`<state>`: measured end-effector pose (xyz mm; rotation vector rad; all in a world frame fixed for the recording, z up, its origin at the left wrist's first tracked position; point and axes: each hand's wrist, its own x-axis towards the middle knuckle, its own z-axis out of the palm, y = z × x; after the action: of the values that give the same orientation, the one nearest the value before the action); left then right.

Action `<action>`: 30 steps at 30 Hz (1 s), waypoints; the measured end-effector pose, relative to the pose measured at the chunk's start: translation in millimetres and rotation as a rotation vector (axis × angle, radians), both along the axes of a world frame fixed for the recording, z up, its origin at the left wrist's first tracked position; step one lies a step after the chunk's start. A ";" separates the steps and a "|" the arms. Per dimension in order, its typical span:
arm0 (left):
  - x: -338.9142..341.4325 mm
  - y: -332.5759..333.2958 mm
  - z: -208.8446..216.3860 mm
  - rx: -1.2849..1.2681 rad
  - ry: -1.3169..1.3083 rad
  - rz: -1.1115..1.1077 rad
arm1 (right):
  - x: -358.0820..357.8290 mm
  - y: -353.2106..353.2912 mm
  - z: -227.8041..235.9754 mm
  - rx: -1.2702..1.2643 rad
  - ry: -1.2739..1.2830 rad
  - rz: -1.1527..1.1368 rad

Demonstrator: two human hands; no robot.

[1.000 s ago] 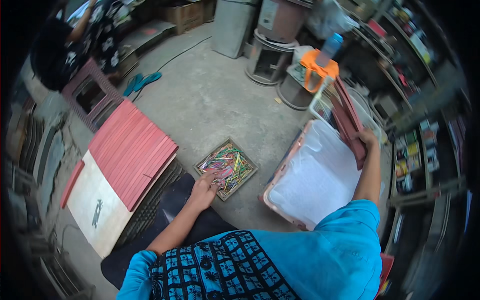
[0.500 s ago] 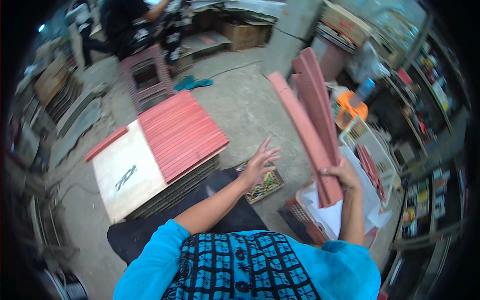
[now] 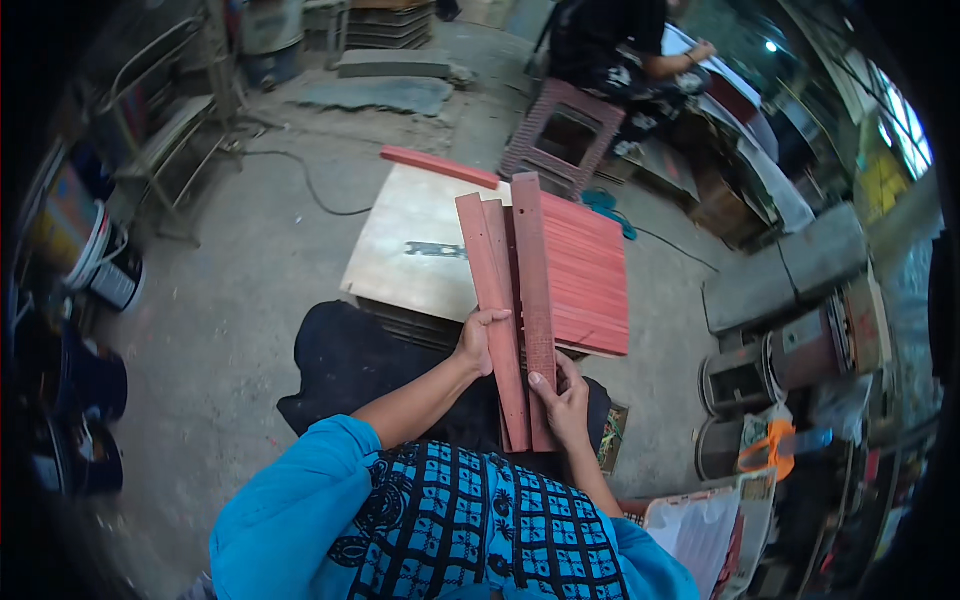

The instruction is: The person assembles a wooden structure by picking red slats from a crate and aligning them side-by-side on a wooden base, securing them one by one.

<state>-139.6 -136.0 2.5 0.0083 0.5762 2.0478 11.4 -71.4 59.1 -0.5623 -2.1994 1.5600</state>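
Observation:
A small bundle of reddish wooden strips [image 3: 537,300] stands tilted in front of me, fanned slightly apart at the far end. My left hand [image 3: 480,340] grips the strips along their left side. On the right side, my right hand [image 3: 563,398] holds the bundle lower down, its thumb lying over the front strip. Beyond the bundle is a low work surface with a pale board [image 3: 400,225] on top. Red strips [image 3: 590,280] lie side by side across its right part, partly hidden by the bundle. One single red strip [image 3: 440,167] lies along the board's far edge.
A person sits on a pink plastic stool [image 3: 565,135] at the back. Right of me are a basket lined with white paper [image 3: 690,530], an orange container [image 3: 768,447] and a grey pillar [image 3: 790,265]. Buckets [image 3: 105,260] and a metal-framed chair [image 3: 165,130] stand at the left.
The view has swung left. The strips have come from the basket on the right to in front of me, and my left hand, empty before, has closed on them.

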 end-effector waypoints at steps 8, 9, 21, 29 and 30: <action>-21.2 -37.3 -20.5 0.220 -0.010 0.239 | -32.9 -57.7 -11.8 0.494 -0.160 0.119; -22.0 -42.6 -20.0 0.193 -0.012 0.262 | -36.2 -59.7 -15.0 0.714 -0.107 0.097; -58.2 -70.7 6.3 0.208 0.002 0.289 | -96.1 -47.7 -16.7 -0.126 -0.174 0.347; -250.7 -103.5 20.3 -0.311 0.198 0.904 | -230.7 9.0 8.7 0.576 -0.153 0.337; -275.9 -111.2 15.7 -0.370 0.212 0.891 | -248.2 16.1 6.3 0.583 -0.144 0.338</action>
<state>-415.4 -247.2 18.2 -0.3014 1.2491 2.7694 -236.9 -55.4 65.4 -0.1285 -2.8029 0.9410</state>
